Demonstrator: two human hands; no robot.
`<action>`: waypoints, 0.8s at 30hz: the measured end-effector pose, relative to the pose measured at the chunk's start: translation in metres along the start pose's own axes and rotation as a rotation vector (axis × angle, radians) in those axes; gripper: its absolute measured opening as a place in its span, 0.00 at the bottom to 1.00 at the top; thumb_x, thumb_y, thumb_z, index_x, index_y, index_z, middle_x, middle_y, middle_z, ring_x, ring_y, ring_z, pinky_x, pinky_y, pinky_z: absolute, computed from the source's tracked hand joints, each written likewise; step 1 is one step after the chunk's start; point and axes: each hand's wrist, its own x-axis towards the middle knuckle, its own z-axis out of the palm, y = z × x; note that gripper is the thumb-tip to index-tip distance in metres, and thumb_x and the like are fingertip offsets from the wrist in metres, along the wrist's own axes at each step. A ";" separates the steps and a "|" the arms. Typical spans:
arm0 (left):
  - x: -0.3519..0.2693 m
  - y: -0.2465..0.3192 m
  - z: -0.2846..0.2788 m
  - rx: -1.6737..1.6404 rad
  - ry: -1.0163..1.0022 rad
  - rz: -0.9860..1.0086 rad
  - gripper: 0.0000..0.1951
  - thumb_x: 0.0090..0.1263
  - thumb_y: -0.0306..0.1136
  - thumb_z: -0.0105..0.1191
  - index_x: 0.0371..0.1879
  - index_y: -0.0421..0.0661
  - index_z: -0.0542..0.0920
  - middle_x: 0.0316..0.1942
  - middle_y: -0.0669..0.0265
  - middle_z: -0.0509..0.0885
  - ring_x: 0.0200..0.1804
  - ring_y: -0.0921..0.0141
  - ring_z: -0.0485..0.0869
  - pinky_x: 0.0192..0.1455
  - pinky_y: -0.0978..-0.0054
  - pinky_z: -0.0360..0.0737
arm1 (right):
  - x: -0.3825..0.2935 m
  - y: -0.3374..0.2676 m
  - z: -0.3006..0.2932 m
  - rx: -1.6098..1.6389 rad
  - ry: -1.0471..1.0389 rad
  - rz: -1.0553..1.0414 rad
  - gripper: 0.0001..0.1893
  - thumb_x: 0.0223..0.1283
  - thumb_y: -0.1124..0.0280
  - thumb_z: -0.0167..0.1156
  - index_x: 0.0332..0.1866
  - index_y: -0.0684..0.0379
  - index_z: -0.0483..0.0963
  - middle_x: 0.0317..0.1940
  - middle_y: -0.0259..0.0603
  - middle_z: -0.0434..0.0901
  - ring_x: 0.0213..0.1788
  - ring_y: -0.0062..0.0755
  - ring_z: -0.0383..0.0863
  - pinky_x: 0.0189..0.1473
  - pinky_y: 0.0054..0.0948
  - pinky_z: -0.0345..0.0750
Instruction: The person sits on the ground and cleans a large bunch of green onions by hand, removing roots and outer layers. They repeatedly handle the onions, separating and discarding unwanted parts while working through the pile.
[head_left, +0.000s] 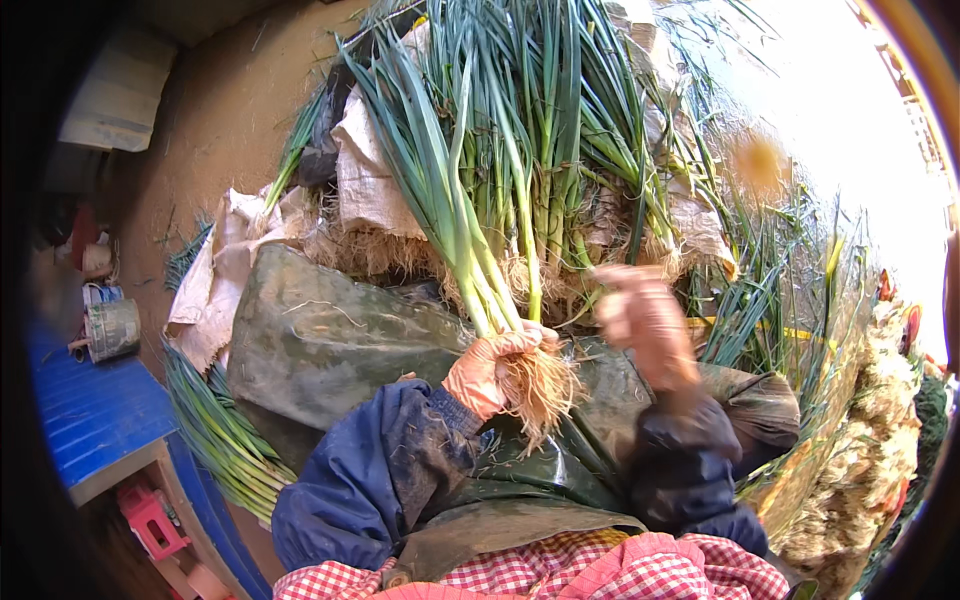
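Several green onions with long leaves (450, 217) are bunched in my left hand (491, 367), which grips them low by their pale stalks just above the roots. Their stringy, soil-stained roots (544, 386) hang out over the palm. To the right, my right hand (645, 322) is blurred by motion, apart from the bunch; whether its fingers hold anything cannot be told. Beyond both hands lies a large pile of green onions (555, 150), roots towards me, on white woven sacking (371, 180). A dark green waterproof apron (337, 322) covers my lap.
Another bundle of green onions (232, 442) lies at my left, beside a blue corrugated surface (97, 405) bearing a grey container (112, 330). A pink plastic stool (154, 521) is below it. Loose leaves (750, 315) and a heap of pale, fibrous material (862, 450) lie at the right.
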 end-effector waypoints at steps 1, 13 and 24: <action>-0.004 0.003 0.004 0.010 -0.022 -0.072 0.12 0.59 0.20 0.55 0.43 0.37 0.76 0.37 0.59 0.82 0.41 0.64 0.83 0.46 0.65 0.83 | 0.016 0.022 0.016 -0.083 -0.276 0.150 0.13 0.65 0.66 0.55 0.47 0.64 0.74 0.22 0.27 0.73 0.18 0.15 0.67 0.21 0.16 0.66; -0.004 -0.004 0.003 -0.054 -0.156 0.193 0.32 0.59 0.16 0.51 0.65 0.44 0.61 0.55 0.55 0.76 0.44 0.63 0.82 0.48 0.67 0.82 | -0.005 0.072 0.046 -0.267 -0.122 -0.204 0.11 0.68 0.69 0.54 0.39 0.67 0.77 0.31 0.34 0.82 0.31 0.17 0.78 0.32 0.18 0.74; -0.018 0.030 0.011 -0.365 -0.484 0.297 0.40 0.54 0.20 0.56 0.70 0.55 0.59 0.51 0.64 0.76 0.32 0.70 0.77 0.37 0.70 0.77 | 0.041 0.096 0.002 -0.720 0.134 -0.364 0.08 0.65 0.68 0.56 0.34 0.61 0.72 0.27 0.37 0.77 0.26 0.27 0.73 0.28 0.30 0.71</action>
